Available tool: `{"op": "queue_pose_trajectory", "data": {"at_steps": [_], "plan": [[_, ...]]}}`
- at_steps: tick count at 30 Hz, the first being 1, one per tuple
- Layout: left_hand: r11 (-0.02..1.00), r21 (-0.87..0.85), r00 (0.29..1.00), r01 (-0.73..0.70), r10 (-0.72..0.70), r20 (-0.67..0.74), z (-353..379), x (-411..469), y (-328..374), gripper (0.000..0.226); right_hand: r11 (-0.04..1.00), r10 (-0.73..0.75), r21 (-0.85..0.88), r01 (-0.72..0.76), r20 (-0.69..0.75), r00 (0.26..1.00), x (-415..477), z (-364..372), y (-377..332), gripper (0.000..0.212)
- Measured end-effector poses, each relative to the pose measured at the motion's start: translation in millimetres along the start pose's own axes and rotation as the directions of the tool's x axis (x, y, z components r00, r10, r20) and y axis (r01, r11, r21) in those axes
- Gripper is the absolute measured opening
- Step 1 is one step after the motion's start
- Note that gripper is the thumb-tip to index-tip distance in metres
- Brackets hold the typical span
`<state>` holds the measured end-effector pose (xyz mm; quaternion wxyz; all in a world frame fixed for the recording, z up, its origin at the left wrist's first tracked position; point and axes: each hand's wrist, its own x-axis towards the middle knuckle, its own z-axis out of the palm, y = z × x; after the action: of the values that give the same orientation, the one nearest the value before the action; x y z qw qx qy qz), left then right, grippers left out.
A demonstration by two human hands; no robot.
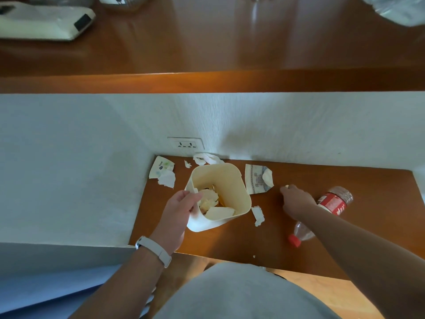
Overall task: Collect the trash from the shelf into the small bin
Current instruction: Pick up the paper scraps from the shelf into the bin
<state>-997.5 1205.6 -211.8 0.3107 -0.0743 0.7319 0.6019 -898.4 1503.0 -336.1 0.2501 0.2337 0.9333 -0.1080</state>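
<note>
Gripping cream bin [220, 172] rim, left hand [179, 210]; crumpled tissues [209, 199] inside.

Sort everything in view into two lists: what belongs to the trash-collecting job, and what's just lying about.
Job: small bin, held at its rim by the left hand; tissue scraps; printed wrappers; plastic bottle lying on its side; right hand at a tiny white scrap.
Lying about: wall socket; white pouch and clear bag on the upper shelf.
</note>
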Motion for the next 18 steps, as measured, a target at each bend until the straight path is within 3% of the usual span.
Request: {"op": "queue_pose_trajectory", "data": {"at_steps": [9,13,18], "plan": [[1.000,-0.012,1.000,0.022,-0.022,-0.002,5,2,-2,0.006,0.989,0.001,0.147,0.001,-0.015,1.000,0,-7,-4,0.017],[0.999,-0.036,0.999,0.019,-0.017,0.038,6,2,-3,0.008,0.951,0.009,0.306,0.040,-0.159,0.987,-9,-29,-18,0.011],[0.999,-0.034,0.999,0.018,-0.016,0.046,7,4,-2,0.016,0.827,-0.012,0.512,0.231,-0.394,0.919,-42,-83,-58,0.008]]}}
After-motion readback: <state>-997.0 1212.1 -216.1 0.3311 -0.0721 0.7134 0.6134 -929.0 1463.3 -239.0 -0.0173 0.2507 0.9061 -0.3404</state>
